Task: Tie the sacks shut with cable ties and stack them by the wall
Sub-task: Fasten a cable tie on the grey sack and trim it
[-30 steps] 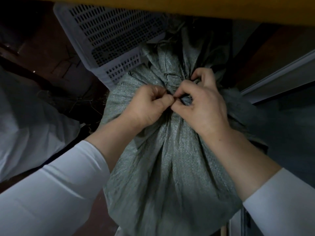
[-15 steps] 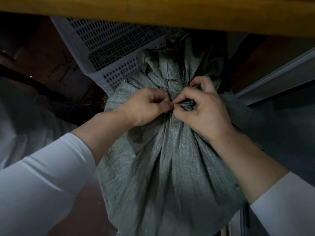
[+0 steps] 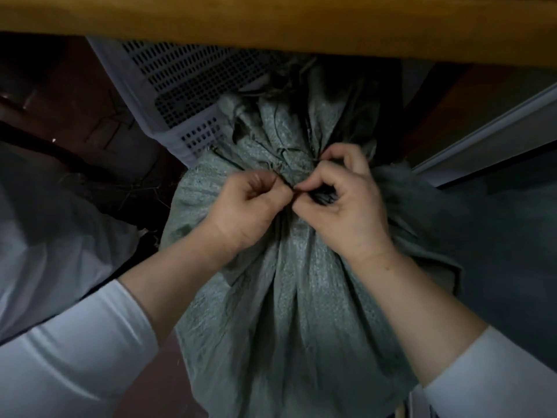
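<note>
**Both hands pinched together at the sack's neck**

Your left hand (image 3: pixel 250 206) and right hand (image 3: pixel 346 203) meet fingertip to fingertip at the gathered neck of the grey-green woven sack (image 3: pixel 289 312). Your left thumb and forefinger pinch a thin dark cable tie (image 3: pixel 286 187), and the other fingers are curled into the palm. Your right thumb and forefinger close on the same strand just beside them, as far as the dim light shows. The remaining right fingers hook round the far side of the neck. Fingers and folds hide most of the tie, so you cannot tell whether it is threaded.

The sack bulges out below the neck toward you, and its loose, frayed mouth fans out beyond your hands. White sleeves (image 3: pixel 75 357) cover both forearms short of the wrists. A white perforated crate (image 3: pixel 180 86) sits at the sack's far left shoulder; whether they touch cannot be told. Well to the sack's left lies a pale bag (image 3: pixel 45 236) on a dark reddish floor (image 3: pixel 75 95). A pale rail (image 3: pixel 482 131) runs to the sack's right. Beyond the sack's mouth, a yellow board (image 3: pixel 271 19) crosses the top of the view.
</note>
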Tool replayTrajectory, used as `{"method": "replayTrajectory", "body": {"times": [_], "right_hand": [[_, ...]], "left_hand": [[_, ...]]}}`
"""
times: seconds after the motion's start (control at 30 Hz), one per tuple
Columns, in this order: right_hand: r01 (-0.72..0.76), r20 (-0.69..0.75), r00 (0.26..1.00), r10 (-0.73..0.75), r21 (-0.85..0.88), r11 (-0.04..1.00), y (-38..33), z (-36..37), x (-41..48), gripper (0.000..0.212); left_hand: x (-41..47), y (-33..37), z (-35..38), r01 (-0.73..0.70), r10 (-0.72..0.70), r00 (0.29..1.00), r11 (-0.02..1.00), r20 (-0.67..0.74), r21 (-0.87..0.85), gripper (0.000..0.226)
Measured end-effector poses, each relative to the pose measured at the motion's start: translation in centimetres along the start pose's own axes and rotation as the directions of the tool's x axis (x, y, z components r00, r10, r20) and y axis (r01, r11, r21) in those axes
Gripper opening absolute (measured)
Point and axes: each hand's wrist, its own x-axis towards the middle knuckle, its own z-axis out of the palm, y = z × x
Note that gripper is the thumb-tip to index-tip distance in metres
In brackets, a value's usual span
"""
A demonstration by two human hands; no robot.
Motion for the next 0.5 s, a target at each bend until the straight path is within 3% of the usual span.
{"method": "replayTrajectory", "body": {"times": [0.1, 0.23, 0.37, 0.47, 0.5], "right_hand": [[-0.052, -0.032, 0.998, 0.055, 0.086, 0.995, 0.2, 0.1, 0.7, 0.008], [0.007, -0.065, 0.998, -0.001, 0.098, 0.995, -0.4, -0.5, 1.4, 0.014], [-0.077, -0.094, 0.992, 0.081, 0.045, 0.996, 2.0, -1.2, 1.1, 0.021], [-0.120, 0.001, 0.993, 0.121, 0.114, 0.986, 1.9, -1.1, 1.1, 0.002], [-0.118, 0.011, 0.993, 0.118, 0.122, 0.986, 1.8, -1.1, 1.1, 0.005]], "left_hand": [[0.1, 0.4, 0.6, 0.010, -0.013, 0.998, 0.999, -0.064, -0.036, 0.029], [-0.2, 2.3, 0.5, -0.065, 0.061, 0.996, 0.996, -0.063, -0.058, 0.018], [-0.8, 0.9, -1.8, 0.091, -0.089, 0.975, 0.996, -0.204, 0.001, 0.036], [-1.3, 1.4, -3.3, 0.148, -0.130, 0.980, 0.982, -0.148, 0.117, 0.038], [-1.3, 2.2, -3.2, 0.129, -0.113, 0.987, 0.982, -0.118, 0.138, 0.034]]}}
